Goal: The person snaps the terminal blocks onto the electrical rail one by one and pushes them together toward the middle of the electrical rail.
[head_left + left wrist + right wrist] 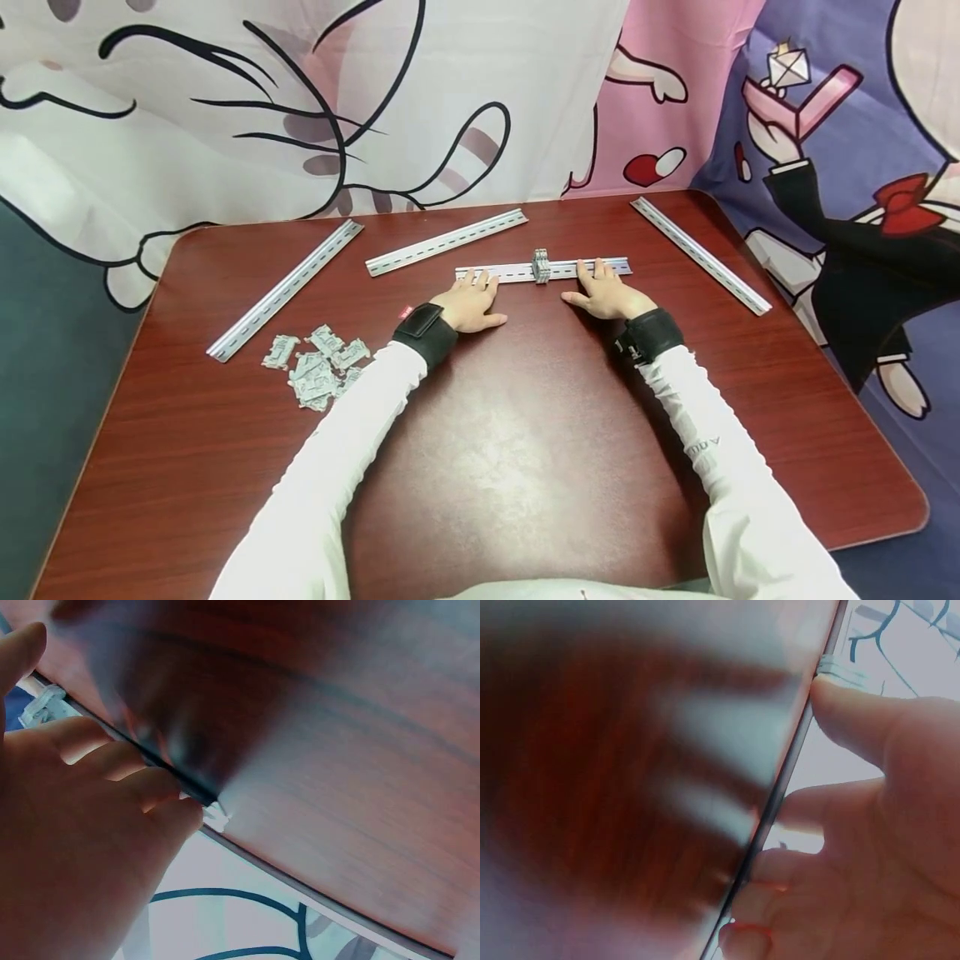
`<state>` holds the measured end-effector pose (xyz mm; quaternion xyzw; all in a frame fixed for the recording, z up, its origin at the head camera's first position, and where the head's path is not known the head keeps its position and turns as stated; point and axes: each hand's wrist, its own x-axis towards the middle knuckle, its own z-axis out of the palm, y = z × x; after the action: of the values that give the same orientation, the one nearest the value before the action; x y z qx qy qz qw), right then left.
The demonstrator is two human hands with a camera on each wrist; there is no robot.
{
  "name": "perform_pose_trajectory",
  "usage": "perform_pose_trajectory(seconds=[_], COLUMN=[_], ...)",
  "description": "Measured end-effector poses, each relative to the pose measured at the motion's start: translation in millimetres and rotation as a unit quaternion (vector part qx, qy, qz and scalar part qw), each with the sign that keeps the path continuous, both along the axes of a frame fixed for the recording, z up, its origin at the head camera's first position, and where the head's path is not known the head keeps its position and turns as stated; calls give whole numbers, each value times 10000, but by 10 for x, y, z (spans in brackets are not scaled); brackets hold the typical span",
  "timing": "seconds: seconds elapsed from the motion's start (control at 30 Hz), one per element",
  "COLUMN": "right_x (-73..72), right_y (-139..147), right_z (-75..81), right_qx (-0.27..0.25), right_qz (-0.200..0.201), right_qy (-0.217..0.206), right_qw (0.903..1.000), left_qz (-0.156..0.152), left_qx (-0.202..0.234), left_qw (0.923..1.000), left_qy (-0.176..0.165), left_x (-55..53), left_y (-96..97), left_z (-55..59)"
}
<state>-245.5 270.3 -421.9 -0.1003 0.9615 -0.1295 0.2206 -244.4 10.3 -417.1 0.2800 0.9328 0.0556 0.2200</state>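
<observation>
Across the far middle of the table lies a slotted metal DIN rail (512,273). A small stack of grey terminal blocks (541,267) stands upright on it near its middle. Left of the stack, my left hand (468,306) rests its outstretched fingers on the rail, thumb spread to the side. My right hand (603,296) touches the rail's right part with straight fingertips, palm down. The left wrist view shows the terminal blocks (46,705) beyond the fingers; in the right wrist view the stack (838,670) appears past the thumb tip.
Loose grey terminal blocks (313,379) lie in a pile on the left. Further slotted rails rest apart: one at left (285,290), one behind (447,242), one at right (701,255). A printed cloth (420,75) hangs behind the brown table (510,450).
</observation>
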Motion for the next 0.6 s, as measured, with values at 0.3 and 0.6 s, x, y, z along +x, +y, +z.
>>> perform_pose_trajectory(seconds=[0.3, 0.6], right_x=[-232, -401], right_y=[90, 227], right_z=[-85, -167], right_qx=[-366, -542], right_qz=[77, 174], right_qy=[-155, -127], right_qw=[9992, 9983], left_qz=[252, 360], left_qx=[-143, -249], left_qw=[9995, 9989], left_qy=[80, 139], left_x=[-118, -200], left_y=[85, 192], left_z=[-56, -41])
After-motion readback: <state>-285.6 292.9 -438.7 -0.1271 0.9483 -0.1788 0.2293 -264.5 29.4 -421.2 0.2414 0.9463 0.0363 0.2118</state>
